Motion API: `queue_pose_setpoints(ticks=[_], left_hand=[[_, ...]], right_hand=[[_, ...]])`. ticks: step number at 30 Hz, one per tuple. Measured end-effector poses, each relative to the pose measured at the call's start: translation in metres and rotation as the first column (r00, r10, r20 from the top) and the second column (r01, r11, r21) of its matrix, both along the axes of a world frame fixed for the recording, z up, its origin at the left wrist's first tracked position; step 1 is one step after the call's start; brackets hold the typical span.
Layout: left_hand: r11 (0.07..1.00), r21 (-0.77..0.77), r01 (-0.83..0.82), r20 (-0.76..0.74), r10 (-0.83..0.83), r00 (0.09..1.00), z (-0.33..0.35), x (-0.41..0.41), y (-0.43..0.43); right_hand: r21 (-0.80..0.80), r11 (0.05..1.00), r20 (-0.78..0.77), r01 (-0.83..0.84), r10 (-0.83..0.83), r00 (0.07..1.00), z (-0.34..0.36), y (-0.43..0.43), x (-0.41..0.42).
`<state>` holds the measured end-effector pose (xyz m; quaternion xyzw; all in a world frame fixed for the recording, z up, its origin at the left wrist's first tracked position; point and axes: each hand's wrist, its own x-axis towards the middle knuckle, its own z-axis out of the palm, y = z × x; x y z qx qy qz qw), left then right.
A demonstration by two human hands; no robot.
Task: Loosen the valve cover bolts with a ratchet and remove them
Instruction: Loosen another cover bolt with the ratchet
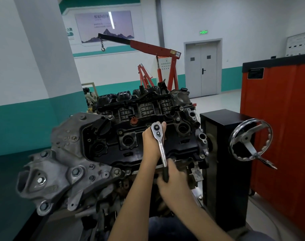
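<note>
A chrome ratchet with a black grip stands over the middle of the black valve cover of an engine on a stand. My left hand wraps round the ratchet's head from underneath and hides whatever sits below it. My right hand grips the black handle end near the cover's front edge. Small bolts show along the cover's rim; one sits at the front right corner. Open spark plug wells line the cover.
A grey cast bracket juts from the engine's left end. A black stand box with a chrome handwheel is on the right, with an orange cabinet behind it. A red engine hoist stands by the far wall.
</note>
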<state>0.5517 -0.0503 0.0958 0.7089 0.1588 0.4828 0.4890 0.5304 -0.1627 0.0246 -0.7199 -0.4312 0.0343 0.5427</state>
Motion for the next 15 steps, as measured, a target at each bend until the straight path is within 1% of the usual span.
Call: queue_pose_setpoints(ticks=[2,3,5,7,8,9,10,12,13,14,15], left_hand=[[1.000,0.025,-0.019,-0.048,0.020,0.999,0.003,-0.002,0.003],[0.999,0.028,-0.020,-0.064,0.022,0.998,0.003,-0.003,0.006],[0.997,0.072,0.033,-0.084,-0.027,0.996,0.003,-0.004,0.011],[0.988,0.133,0.075,-0.103,-0.062,0.993,0.002,-0.003,0.011],[0.985,0.151,0.083,-0.108,-0.067,0.992,0.002,-0.002,0.010],[0.983,0.160,0.094,-0.111,-0.076,0.991,0.002,-0.001,0.010],[0.981,0.166,0.101,-0.111,-0.083,0.990,0.002,-0.001,0.011],[0.984,0.147,0.097,-0.087,-0.084,0.993,0.000,-0.001,0.013],[0.990,0.112,0.090,-0.051,-0.085,0.995,-0.001,-0.002,0.014],[0.994,0.076,0.084,-0.006,-0.084,0.996,-0.003,-0.002,0.014],[0.995,0.064,0.071,0.033,-0.073,0.997,-0.006,-0.001,0.013]], right_hand=[[0.006,1.000,-0.043,-0.027,0.028,0.999,-0.001,0.006,-0.005],[-0.025,0.999,-0.013,-0.036,0.036,0.999,0.001,0.002,0.002],[-0.128,0.990,0.116,-0.058,0.073,0.991,0.011,-0.017,0.028],[-0.248,0.964,0.235,-0.093,0.153,0.960,0.033,-0.042,0.066],[-0.331,0.940,0.306,-0.081,0.188,0.933,0.047,-0.052,0.087],[-0.416,0.909,0.400,-0.030,0.212,0.892,0.063,-0.057,0.107],[-0.474,0.879,0.508,0.046,0.231,0.830,0.080,-0.058,0.123],[-0.485,0.855,0.690,0.187,0.242,0.682,0.104,-0.051,0.137],[-0.457,0.860,0.734,0.226,0.221,0.642,0.107,-0.047,0.137],[-0.420,0.874,0.746,0.246,0.177,0.642,0.104,-0.045,0.133],[-0.383,0.888,0.733,0.255,0.124,0.669,0.093,-0.045,0.126]])
